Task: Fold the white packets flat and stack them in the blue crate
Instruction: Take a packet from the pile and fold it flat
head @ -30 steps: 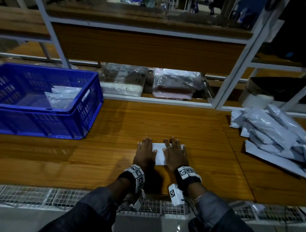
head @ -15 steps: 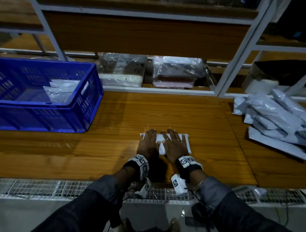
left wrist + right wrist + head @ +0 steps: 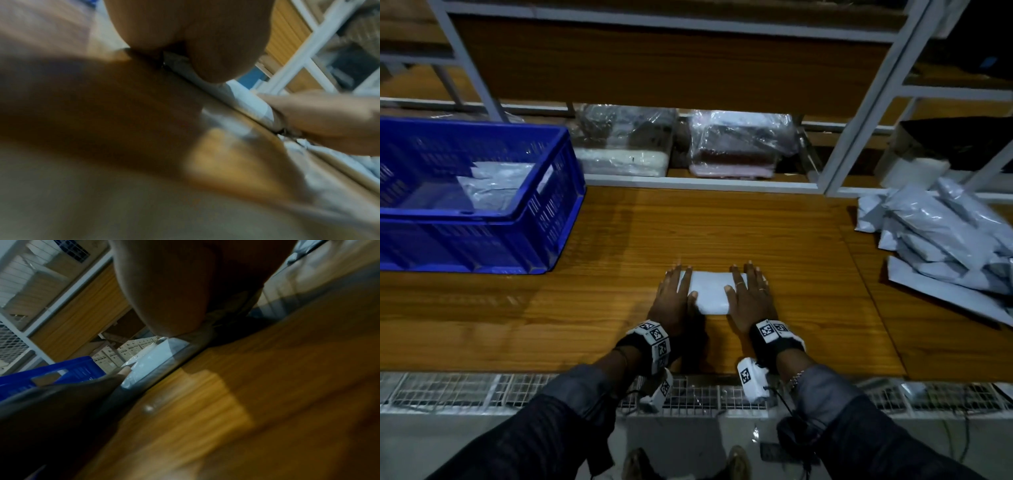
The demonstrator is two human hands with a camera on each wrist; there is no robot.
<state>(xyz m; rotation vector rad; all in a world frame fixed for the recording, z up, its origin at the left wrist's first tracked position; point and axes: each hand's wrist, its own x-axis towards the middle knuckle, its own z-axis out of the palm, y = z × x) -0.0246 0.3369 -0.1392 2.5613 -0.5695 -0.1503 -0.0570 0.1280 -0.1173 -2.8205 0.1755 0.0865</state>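
Observation:
A folded white packet (image 3: 709, 291) lies on the wooden table (image 3: 722, 226) in front of me. My left hand (image 3: 675, 291) lies flat on its left end and my right hand (image 3: 749, 291) flat on its right end, fingers straight, pressing it down. The wrist views are blurred; each shows a palm over the packet's edge (image 3: 242, 99) (image 3: 152, 358). The blue crate (image 3: 551, 212) stands at the table's left with folded white packets (image 3: 493, 185) inside. A loose pile of unfolded white packets (image 3: 945, 240) lies at the right.
A white metal shelf frame (image 3: 859, 120) rises behind the table, with clear plastic-wrapped bundles (image 3: 626, 144) (image 3: 739, 144) on the low shelf. A wire-mesh strip (image 3: 482, 390) runs along the table's near edge. Bare wood lies between the crate and the packet.
My hands have slid apart along the packet, from close together at its middle to its two ends, uncovering its white centre. The head camera has tilted slightly.

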